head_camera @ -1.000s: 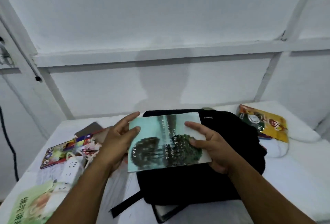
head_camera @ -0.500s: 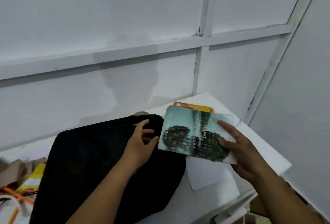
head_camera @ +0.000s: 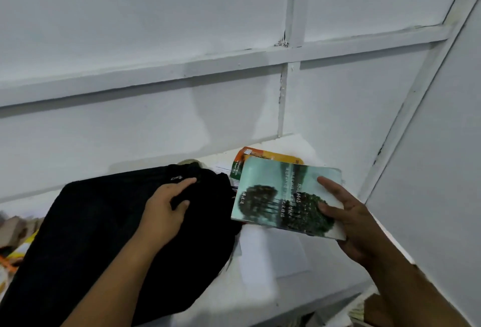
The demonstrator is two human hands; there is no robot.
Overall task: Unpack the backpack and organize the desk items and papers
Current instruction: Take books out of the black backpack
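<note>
Two arms of one person, seen from the wearer's own head. Both are bare: skin runs unbroken from the knuckles along each forearm to the bottom edge of the frame, with no cloth lying anywhere on that visible length. The left hand (head_camera: 162,212) is the slimmer-looking of the two, and its forearm is long and smooth. The right hand (head_camera: 348,220) sits nearer the camera and looks broader, with a thicker wrist and forearm. The right hand's fingers (head_camera: 328,184) are blunt-tipped. Slight blur softens the picture, so nails and fine skin detail cannot be made out.
</note>
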